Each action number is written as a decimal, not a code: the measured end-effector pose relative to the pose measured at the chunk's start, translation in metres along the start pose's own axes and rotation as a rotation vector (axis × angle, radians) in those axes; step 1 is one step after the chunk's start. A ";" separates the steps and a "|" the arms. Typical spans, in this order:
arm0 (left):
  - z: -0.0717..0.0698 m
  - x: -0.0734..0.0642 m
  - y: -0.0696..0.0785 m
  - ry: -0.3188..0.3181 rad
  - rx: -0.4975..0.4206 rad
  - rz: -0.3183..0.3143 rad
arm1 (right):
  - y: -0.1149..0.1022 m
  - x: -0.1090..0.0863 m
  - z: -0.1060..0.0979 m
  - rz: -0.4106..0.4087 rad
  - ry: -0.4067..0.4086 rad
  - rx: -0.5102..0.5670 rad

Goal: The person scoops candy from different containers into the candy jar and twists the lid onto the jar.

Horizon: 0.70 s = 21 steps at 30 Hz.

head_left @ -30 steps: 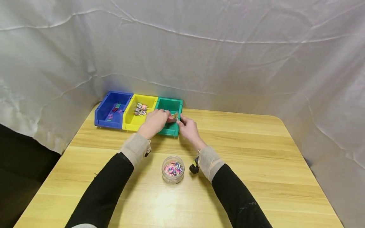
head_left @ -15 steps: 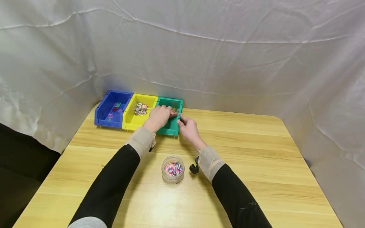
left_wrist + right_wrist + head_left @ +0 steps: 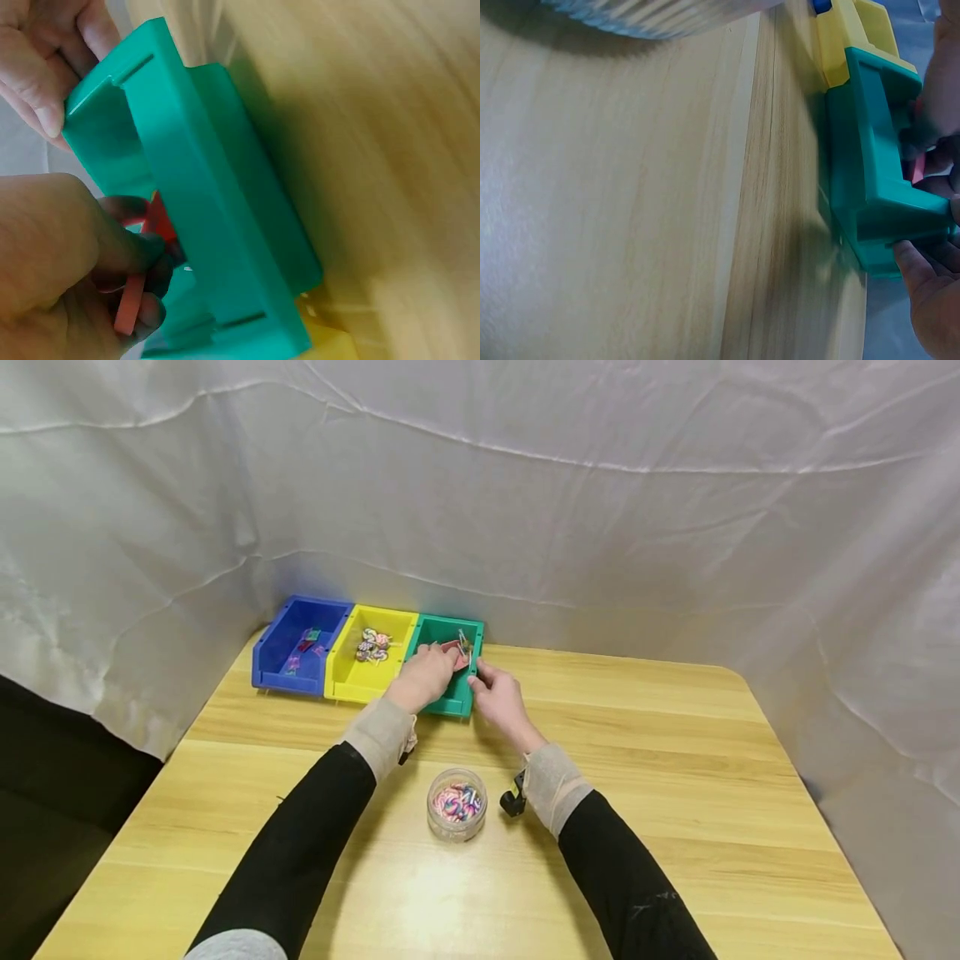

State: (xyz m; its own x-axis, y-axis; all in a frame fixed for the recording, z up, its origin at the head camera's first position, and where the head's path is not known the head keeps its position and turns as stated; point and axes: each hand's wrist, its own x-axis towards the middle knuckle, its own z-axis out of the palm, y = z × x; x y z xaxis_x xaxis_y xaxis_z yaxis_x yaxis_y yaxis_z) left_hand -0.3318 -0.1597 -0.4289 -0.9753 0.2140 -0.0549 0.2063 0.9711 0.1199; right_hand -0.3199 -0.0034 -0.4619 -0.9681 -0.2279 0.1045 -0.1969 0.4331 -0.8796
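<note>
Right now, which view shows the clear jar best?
Head view: the jar is in full frame, with its round rim and the colorful swirled pieces inside visible. Right wrist: just part of its ridged side, cut off by the top edge. Left wrist: I can't make it out there.

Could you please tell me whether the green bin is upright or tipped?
Upright: the green bin stands beside the yellow bin, its open top facing up, with the left hand partly inside.

The left arm (image 3: 300, 843) and right arm (image 3: 626, 872) stretch forward, slanting toward each other; the left hand (image 3: 426, 675), its back turned upward, curls in a pinch, and the right hand (image 3: 500, 697), near it, pinches too
</note>
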 end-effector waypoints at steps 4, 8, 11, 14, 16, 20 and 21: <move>-0.003 0.004 -0.004 -0.004 0.028 0.025 | 0.001 -0.001 0.001 -0.003 -0.004 0.003; -0.006 0.008 -0.012 0.023 0.048 0.085 | -0.001 -0.001 0.000 -0.004 0.001 0.012; -0.006 0.008 -0.015 0.054 0.064 0.118 | -0.001 0.000 0.000 -0.010 0.000 0.020; -0.004 0.007 -0.014 0.074 0.044 0.095 | 0.000 0.001 -0.001 -0.017 -0.001 0.025; -0.002 0.006 -0.011 0.080 0.015 0.060 | 0.000 0.001 -0.001 -0.023 -0.002 0.022; 0.001 0.004 -0.006 0.091 -0.002 0.004 | 0.001 0.002 -0.001 -0.025 -0.006 0.016; 0.001 0.005 -0.005 0.095 0.012 0.002 | 0.001 0.002 -0.001 -0.024 -0.005 0.014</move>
State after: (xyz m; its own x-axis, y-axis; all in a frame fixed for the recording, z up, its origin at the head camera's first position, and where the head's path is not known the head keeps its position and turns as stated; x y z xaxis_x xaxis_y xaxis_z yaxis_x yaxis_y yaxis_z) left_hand -0.3373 -0.1637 -0.4311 -0.9777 0.2059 0.0402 0.2091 0.9719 0.1077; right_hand -0.3218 -0.0027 -0.4617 -0.9623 -0.2424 0.1232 -0.2178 0.4155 -0.8831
